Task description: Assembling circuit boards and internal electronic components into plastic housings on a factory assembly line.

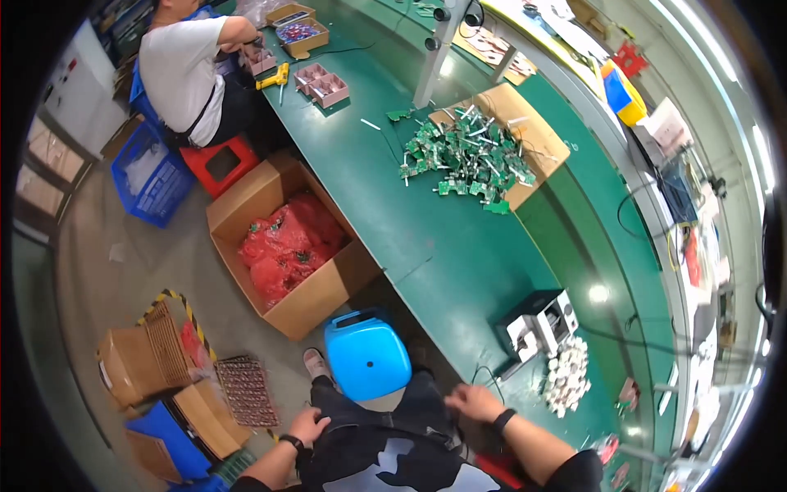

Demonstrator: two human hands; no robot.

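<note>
Left hand [308, 427], lower centre: loosely parted. Right hand [475, 403], lower centre: fingers bent, closure unclear. Hazard: careless reach could snag nearby cable [487, 368].

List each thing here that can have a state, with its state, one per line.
Left hand: nothing visibly held
Right hand: fingers curled, contents unclear
Blue stool: upright, unoccupied
Carton: open
Red bags: bundled inside the carton
Circuit boards: heaped loosely
White parts: piled loosely
Black machine: on or off, cannot tell
Yellow tool: lying down
Blue crate: open-topped
</note>
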